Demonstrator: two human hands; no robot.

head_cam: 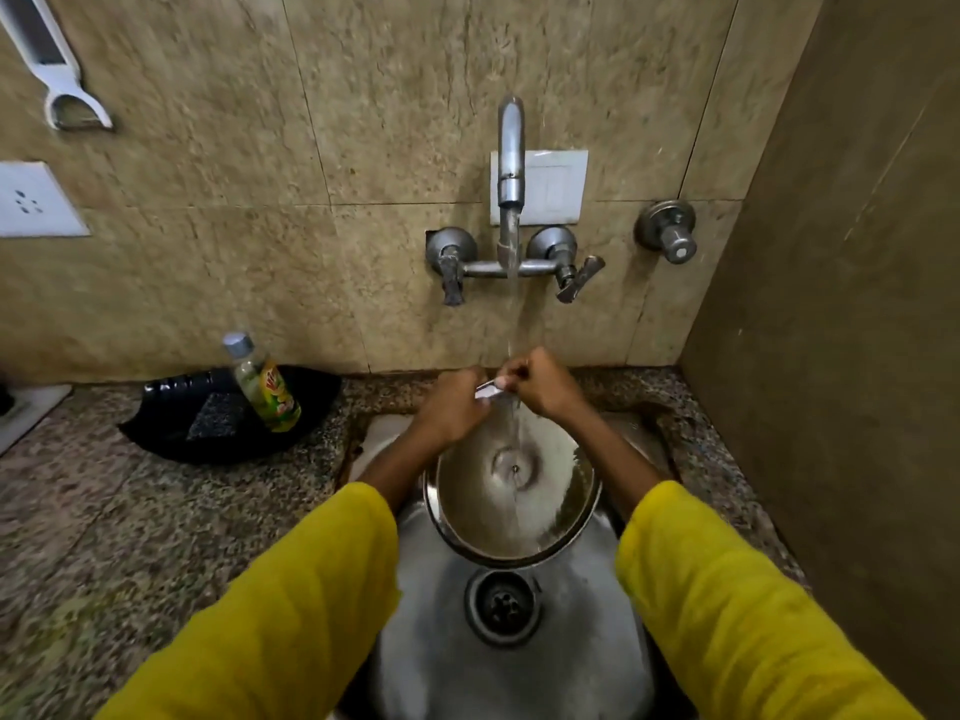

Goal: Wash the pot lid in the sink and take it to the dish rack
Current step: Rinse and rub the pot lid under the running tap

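Observation:
A round steel pot lid (pixel 511 491) is tilted up inside the steel sink (pixel 514 667), its concave underside facing me. My left hand (pixel 452 402) and my right hand (pixel 543 384) both grip its far rim, close together. Water runs from the wall tap (pixel 510 153) onto the rim between my hands and streams down the lid's inside. The sink drain (pixel 503 605) lies just below the lid's near edge.
A black tray (pixel 171 423) on the granite counter (pixel 104 537) at left holds a green dish-soap bottle (pixel 265 387) and a scrub pad. Two tap handles and a separate valve (pixel 667 236) sit on the tiled wall. A side wall (pixel 831 356) closes the right.

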